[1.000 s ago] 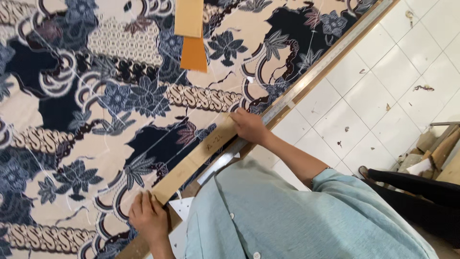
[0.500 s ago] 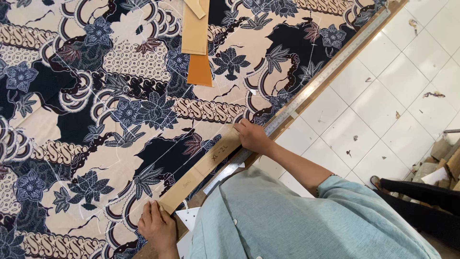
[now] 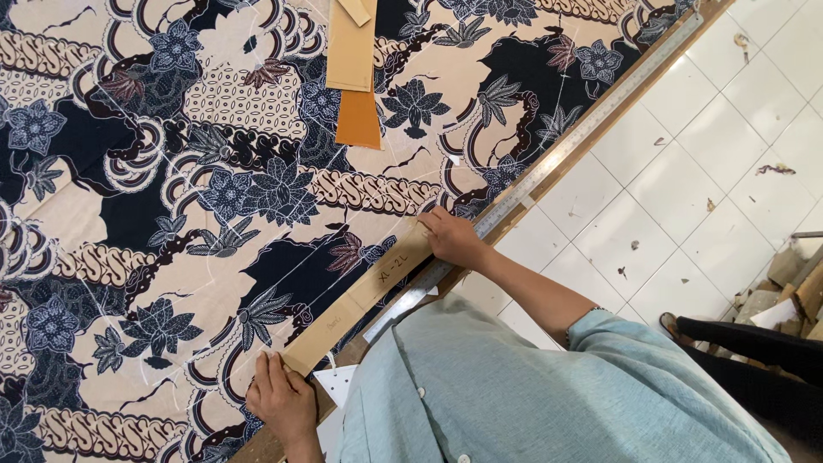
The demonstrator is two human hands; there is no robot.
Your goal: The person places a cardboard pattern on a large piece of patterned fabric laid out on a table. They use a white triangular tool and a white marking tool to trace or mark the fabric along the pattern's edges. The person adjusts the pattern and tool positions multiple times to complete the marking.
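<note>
A long tan cardboard pattern strip (image 3: pixel 360 296) lies diagonally on batik fabric (image 3: pixel 171 214) printed with navy and cream flowers, close to the table's edge. My left hand (image 3: pixel 283 399) holds down the strip's near end, fingers laid over its corner. My right hand (image 3: pixel 454 240) grips the far end, next to a long metal ruler (image 3: pixel 583 129) that runs along the wooden table edge (image 3: pixel 549 184). White chalk lines cross the fabric around the strip.
Two more cardboard pieces, one tan (image 3: pixel 351 51) and one orange (image 3: pixel 358 120), lie on the fabric further away. A white dotted sheet (image 3: pixel 339 386) sticks out under the table edge. White tiled floor (image 3: pixel 686 171), another person's dark leg (image 3: pixel 737 339) and wood scraps (image 3: pixel 793 283) lie to the right.
The view has tilted, so more fabric shows at the top. Both hands stay on the strip's ends, and the strip has barely shifted on the fabric.
</note>
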